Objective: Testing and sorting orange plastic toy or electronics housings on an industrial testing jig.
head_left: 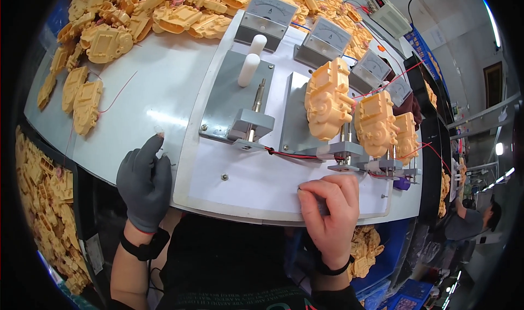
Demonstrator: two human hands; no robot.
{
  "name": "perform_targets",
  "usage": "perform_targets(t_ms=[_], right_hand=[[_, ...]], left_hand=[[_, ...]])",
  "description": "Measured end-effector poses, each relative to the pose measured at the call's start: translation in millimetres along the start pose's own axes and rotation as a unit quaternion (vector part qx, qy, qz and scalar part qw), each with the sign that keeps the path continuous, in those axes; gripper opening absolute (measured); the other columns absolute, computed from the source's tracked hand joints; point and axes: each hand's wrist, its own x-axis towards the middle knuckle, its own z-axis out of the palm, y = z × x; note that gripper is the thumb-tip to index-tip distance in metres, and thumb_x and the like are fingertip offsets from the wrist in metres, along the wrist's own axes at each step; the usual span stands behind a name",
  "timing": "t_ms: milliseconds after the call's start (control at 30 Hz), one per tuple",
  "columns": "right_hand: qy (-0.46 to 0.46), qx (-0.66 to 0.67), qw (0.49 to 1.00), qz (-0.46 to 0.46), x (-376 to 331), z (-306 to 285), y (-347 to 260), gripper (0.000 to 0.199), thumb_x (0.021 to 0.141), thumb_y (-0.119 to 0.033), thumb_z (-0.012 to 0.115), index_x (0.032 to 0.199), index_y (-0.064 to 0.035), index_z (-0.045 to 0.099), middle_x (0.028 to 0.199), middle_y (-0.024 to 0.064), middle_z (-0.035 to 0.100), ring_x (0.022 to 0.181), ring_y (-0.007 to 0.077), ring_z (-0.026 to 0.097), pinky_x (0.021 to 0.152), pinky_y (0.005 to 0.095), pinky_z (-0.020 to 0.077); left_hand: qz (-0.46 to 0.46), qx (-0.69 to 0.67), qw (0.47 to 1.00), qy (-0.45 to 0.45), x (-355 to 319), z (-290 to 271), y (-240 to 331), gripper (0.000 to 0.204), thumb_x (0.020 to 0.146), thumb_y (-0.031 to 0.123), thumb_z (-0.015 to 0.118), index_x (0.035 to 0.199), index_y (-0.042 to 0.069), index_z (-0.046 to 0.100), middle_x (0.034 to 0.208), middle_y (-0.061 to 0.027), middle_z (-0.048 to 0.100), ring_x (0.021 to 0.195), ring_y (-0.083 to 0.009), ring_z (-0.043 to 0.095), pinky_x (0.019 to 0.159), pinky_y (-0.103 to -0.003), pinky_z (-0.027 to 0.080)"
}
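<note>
My left hand [144,182], in a grey glove, rests over the table's front edge, left of the white board. Its index finger stretches forward, thumb apart, and I see nothing held. My right hand [332,209], bare, is above the board's front edge with fingers curled toward the thumb; whatever is inside, if anything, is hidden. Ahead of it, yellow plastic housings [327,100] [376,124] [406,138] stand on test fixtures. The leftmost fixture [234,97] bears no housing; its two white pegs [249,70] and metal probe [258,97] are exposed.
Several analog meters [267,15] stand behind the fixtures. Yellow housings [109,42] are heaped along the far left, and two with red wires [87,105] lie nearer. Bins of housings [43,201] flank the table. A power supply [388,15] stands far right; another person [469,222] works beyond.
</note>
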Motion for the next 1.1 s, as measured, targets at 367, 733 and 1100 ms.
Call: perform_targets(t_ms=[367, 733, 1100], right_hand=[[0.007, -0.001, 1.000, -0.006, 1.6, 3.0, -2.1, 0.019, 0.073, -0.009, 0.083, 0.088, -0.0099, 0.070, 0.085, 0.0043, 0.061, 0.080, 0.0244, 0.055, 0.072, 0.0348, 0.0424], [0.006, 0.002, 1.000, 0.019, 3.1, 2.5, -5.4, 0.014, 0.077, -0.010, 0.080, 0.086, -0.0089, 0.069, 0.084, 0.0040, 0.061, 0.082, 0.0244, 0.056, 0.073, 0.0351, 0.0425], [-0.001, 0.001, 1.000, 0.022, 2.9, 2.5, -6.7, 0.015, 0.079, -0.010, 0.079, 0.087, -0.0078, 0.067, 0.083, 0.0042, 0.060, 0.080, 0.0249, 0.054, 0.074, 0.0357, 0.0423]], left_hand=[[-0.001, 0.015, 1.000, 0.007, -1.1, -1.8, -1.7, 0.044, 0.079, -0.006, 0.063, 0.121, 0.006, 0.065, 0.063, -0.0034, 0.048, 0.058, -0.0187, 0.048, 0.056, -0.033, 0.039], [-0.001, 0.025, 1.000, 0.004, -1.3, 0.8, -0.5, 0.045, 0.079, -0.006, 0.064, 0.121, 0.007, 0.065, 0.063, -0.0031, 0.047, 0.058, -0.0186, 0.047, 0.057, -0.033, 0.039], [-0.007, 0.018, 1.000, 0.004, -1.2, 0.9, 0.4, 0.045, 0.079, -0.006, 0.063, 0.121, 0.007, 0.065, 0.063, -0.0036, 0.046, 0.058, -0.0190, 0.047, 0.058, -0.033, 0.039]])
